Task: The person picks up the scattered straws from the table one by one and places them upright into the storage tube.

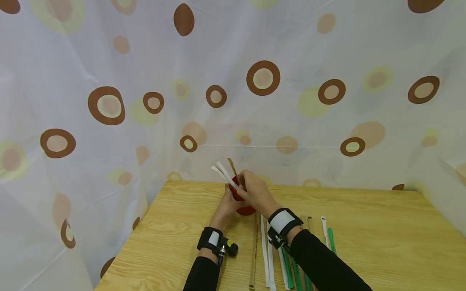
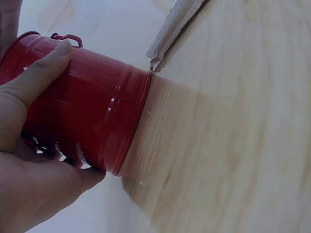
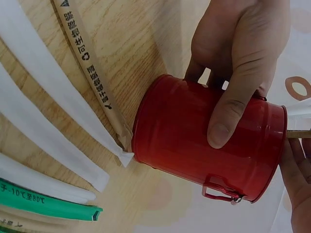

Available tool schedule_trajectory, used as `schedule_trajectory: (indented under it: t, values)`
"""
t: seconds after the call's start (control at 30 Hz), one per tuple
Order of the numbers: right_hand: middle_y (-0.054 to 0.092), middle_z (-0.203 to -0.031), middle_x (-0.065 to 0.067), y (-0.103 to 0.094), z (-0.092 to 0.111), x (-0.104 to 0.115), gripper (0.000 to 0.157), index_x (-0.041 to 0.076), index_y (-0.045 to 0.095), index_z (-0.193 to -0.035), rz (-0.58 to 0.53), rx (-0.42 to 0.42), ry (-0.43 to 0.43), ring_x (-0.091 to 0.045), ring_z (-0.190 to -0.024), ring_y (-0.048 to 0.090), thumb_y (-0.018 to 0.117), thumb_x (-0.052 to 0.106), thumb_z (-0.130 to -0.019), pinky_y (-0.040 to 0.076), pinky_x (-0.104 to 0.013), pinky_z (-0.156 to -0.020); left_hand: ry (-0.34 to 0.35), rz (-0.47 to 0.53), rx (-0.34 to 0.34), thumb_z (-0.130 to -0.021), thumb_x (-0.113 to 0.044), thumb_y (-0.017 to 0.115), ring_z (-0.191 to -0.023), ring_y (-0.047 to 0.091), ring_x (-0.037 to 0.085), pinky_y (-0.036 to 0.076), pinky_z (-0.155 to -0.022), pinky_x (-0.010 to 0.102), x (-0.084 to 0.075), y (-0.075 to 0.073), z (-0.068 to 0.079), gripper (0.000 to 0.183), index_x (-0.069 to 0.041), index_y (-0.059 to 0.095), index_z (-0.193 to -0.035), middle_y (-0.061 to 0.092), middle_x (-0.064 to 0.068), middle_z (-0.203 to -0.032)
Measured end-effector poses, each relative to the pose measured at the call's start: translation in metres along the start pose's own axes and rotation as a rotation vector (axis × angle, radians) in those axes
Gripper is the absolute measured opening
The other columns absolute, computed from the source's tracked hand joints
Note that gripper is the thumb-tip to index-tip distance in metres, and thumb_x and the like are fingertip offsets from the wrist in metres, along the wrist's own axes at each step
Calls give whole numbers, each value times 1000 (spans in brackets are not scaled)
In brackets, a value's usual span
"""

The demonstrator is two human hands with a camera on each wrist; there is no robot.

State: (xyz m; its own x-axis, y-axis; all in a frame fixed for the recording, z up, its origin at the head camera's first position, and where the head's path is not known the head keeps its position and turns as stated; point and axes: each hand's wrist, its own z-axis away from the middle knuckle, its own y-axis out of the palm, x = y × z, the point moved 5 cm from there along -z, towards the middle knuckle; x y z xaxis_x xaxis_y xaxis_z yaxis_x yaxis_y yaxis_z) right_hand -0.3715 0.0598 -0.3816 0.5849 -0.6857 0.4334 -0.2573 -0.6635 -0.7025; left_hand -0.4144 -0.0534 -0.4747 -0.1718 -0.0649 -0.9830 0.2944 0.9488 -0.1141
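A red metal pail (image 1: 238, 195) with small side handles stands toward the back of the wooden table. My left hand (image 1: 228, 204) grips it around its side, the thumb lying along the red wall in the left wrist view. At the pail's mouth, my right hand (image 1: 256, 193) has its fingers curled at the paper-wrapped straws. White-wrapped straws (image 1: 223, 171) lean out to the left, and a brown-wrapped straw (image 1: 231, 165) stands up beside them. The right fingertips are partly hidden; only part of that hand (image 3: 297, 170) shows in the right wrist view, beside the rim.
On the table (image 1: 382, 238), several wrapped straws lie in a row near the pail: a brown one (image 1: 254, 258), white ones (image 1: 265, 254) and green ones (image 1: 287, 268). The right forearm covers part of them. A patterned curtain (image 1: 233, 113) hangs behind the table.
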Motion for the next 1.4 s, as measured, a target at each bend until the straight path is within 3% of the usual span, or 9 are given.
schedule_trajectory:
  t: [0.2,0.43,0.9,1.13,1.4]
  values:
    - [61,-98,-10,1,-1,0,20,2,56,-108,-17,26,12,-21,-83,59,66,-1,-91,56,-34,-74,-8,28,-1,-85,-9,81,-142,39,31,30,-119,50,1,0,1,93,-11,16,-151,37,15,-156]
    - [61,-99,-10,0,-1,-1,24,0,58,-112,-24,41,57,-20,-85,60,68,1,-90,56,-34,-76,-16,12,-1,-85,-10,81,-144,35,36,27,-120,55,2,-2,1,94,-8,15,-153,33,19,-157]
    - [62,-102,-16,-20,11,-12,26,-5,58,-115,-20,-53,-5,-26,-89,62,65,-7,-89,56,-39,-78,-20,16,-8,-82,-13,86,-138,44,32,34,-117,50,2,-2,-1,95,-11,20,-150,43,14,-149]
    - [64,-102,-14,-47,29,-30,23,-4,59,-116,-115,-87,92,-27,-93,64,61,-4,-94,58,-40,-80,5,8,-25,-81,-5,86,-137,44,35,33,-116,54,1,-3,-1,93,-7,22,-149,45,17,-147]
    - [66,-101,-10,-65,72,-45,19,1,60,-115,-112,26,222,-23,-90,66,58,2,-96,56,-39,-77,6,-2,-17,-80,-6,86,-138,44,34,34,-116,53,2,1,-1,94,-8,23,-150,45,16,-148]
